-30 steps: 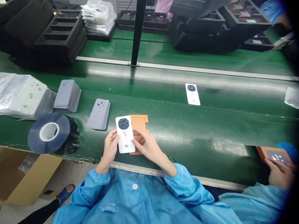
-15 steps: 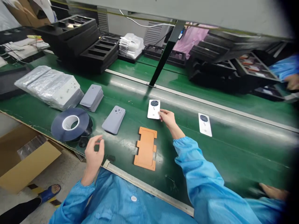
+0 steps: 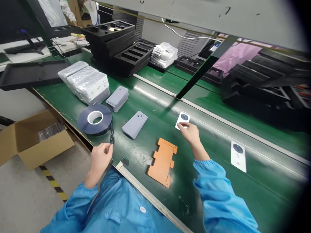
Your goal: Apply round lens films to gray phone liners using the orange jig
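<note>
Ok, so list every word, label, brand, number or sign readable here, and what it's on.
None can be read.
White panel at the right hand: any print too small or covered.
Second white panel: faint marks, too blurred.
Grey overhead board: dark marks, no legible letters.
Floor tape: stripes, no words.

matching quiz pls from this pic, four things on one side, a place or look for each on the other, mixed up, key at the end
Column one
1. orange plate
2. roll
3. right hand
4. cardboard box

Column two
A. at a white card
B. open at the top, beside the green bench
C. flat on the bench, with notched edges
D. dark and round, hollow in the middle

Pairs: 1-C, 2-D, 3-A, 4-B
</note>
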Available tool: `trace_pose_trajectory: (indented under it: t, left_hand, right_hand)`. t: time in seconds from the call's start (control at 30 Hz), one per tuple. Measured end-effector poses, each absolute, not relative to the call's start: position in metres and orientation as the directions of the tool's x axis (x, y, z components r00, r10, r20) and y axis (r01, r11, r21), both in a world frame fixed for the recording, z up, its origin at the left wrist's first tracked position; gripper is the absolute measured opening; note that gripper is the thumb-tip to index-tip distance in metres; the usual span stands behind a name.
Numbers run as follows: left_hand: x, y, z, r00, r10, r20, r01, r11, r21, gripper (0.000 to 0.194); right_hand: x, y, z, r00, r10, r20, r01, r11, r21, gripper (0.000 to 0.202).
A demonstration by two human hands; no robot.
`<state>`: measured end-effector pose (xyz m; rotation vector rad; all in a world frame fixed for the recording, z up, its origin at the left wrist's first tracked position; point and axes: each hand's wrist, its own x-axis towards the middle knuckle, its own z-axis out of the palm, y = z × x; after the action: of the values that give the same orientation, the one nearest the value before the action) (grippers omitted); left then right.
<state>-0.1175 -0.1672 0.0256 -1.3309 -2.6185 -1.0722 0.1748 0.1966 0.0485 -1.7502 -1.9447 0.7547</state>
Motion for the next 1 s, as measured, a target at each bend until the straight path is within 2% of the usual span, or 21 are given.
trace_pose_trajectory:
  t: [0.13,0.23,0.3,0.37,0.43,0.53,0.63,0.73,0.87,1.0]
  left_hand:
    - [-0.083,-0.15,0.042,-0.517,0.8,0.306,0.787,0.303,0.537,0.025]
    - [-0.064,-0.148,0.052,-0.462,0.859,0.22,0.755,0.251,0.606,0.021]
    - [-0.058,-0.15,0.058,-0.414,0.901,0.127,0.699,0.225,0.678,0.019]
    - [-0.062,-0.153,0.06,-0.368,0.93,0.028,0.603,0.215,0.768,0.019]
    - [-0.076,-0.155,0.057,-0.397,0.916,-0.061,0.447,0.251,0.859,0.018]
    - [-0.111,-0.154,0.045,-0.573,0.8,-0.176,0.163,0.322,0.933,0.036]
    - [-0.146,-0.151,0.03,-0.687,0.682,-0.249,-0.015,0.329,0.944,0.051]
    - [-0.168,-0.148,0.02,-0.745,0.631,-0.218,-0.021,0.304,0.952,0.053]
    - [-0.184,-0.147,0.011,-0.836,0.54,-0.096,0.053,0.254,0.966,0.041]
    - [-0.176,-0.147,0.01,-0.872,0.49,0.019,0.166,0.258,0.952,0.037]
  right_hand:
    - [0.125,0.109,0.077,-0.469,0.877,-0.106,0.615,0.238,-0.752,0.044]
    - [0.088,0.043,0.09,-0.704,0.684,-0.193,0.517,0.307,-0.799,0.042]
    - [0.069,0.012,0.091,-0.789,0.575,-0.218,0.486,0.367,-0.793,0.037]
    - [0.057,-0.004,0.088,-0.817,0.514,-0.263,0.508,0.425,-0.749,0.031]
    - [0.051,-0.01,0.083,-0.808,0.503,-0.306,0.551,0.464,-0.693,0.026]
    - [0.051,-0.011,0.077,-0.785,0.522,-0.334,0.594,0.483,-0.643,0.025]
    - [0.055,-0.012,0.076,-0.772,0.528,-0.353,0.612,0.47,-0.636,0.023]
    - [0.06,-0.013,0.075,-0.775,0.525,-0.353,0.603,0.445,-0.662,0.023]
    - [0.06,-0.012,0.066,-0.791,0.531,-0.304,0.551,0.401,-0.732,0.024]
    - [0.053,-0.008,0.052,-0.758,0.598,-0.261,0.498,0.272,-0.823,0.024]
